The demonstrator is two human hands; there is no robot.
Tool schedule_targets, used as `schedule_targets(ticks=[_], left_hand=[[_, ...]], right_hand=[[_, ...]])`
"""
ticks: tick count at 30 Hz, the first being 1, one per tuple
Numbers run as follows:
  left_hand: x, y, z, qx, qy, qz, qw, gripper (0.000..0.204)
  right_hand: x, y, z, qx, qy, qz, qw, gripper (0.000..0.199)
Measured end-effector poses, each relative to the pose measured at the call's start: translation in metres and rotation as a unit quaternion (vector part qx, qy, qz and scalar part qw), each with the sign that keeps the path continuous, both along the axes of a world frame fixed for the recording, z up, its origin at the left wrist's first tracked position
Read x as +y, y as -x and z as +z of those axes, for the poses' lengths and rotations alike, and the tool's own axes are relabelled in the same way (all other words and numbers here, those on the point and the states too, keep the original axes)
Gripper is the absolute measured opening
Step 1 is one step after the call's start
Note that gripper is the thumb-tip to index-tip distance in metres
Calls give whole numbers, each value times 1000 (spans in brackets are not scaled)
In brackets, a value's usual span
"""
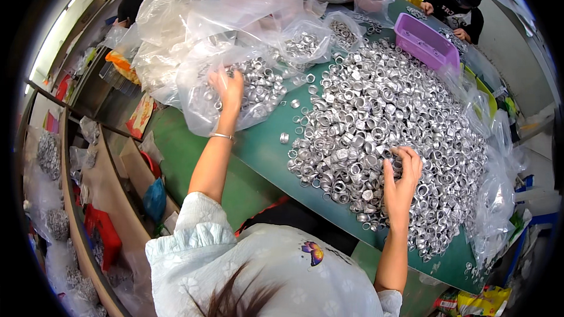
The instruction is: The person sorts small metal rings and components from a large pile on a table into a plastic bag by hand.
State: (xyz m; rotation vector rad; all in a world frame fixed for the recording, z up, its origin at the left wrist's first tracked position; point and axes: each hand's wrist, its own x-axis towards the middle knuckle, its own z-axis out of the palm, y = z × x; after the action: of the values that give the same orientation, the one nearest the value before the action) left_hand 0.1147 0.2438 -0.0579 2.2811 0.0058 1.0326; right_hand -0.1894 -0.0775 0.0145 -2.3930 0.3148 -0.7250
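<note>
A large heap of silver-coloured metal rings (pixel 376 111) covers much of the green table (pixel 264 149). My right hand (pixel 403 185) reaches into the near side of this heap, thumb and fingers curved and apart, fingertips among the rings. On the left, my left hand (pixel 228 89) is over a clear plastic bag (pixel 197 105) that holds more of the same rings (pixel 261 85). Its fingers are spread, and no ring shows clearly in them. A few loose rings (pixel 295 104) lie between bag and heap. A bangle circles my left wrist.
Beyond the heap stands a purple plastic basket (pixel 426 41). Clear bags (pixel 235 6) crowd the far left of the table, some filled with rings. Two other people work farther off, one at the far right (pixel 455 9). Shelves with bagged goods (pixel 106 199) line the left side.
</note>
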Motion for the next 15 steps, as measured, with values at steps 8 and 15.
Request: schedule_targets(ticks=[8, 15], left_hand=[[-3, 21, -11, 84, -79, 6, 993, 46], [-119, 111, 37, 3, 30, -300, 953, 40]], right_hand=[[-26, -23, 8, -6, 44, 23, 999, 22], [-32, -62, 13, 46, 85, 45, 994, 25]])
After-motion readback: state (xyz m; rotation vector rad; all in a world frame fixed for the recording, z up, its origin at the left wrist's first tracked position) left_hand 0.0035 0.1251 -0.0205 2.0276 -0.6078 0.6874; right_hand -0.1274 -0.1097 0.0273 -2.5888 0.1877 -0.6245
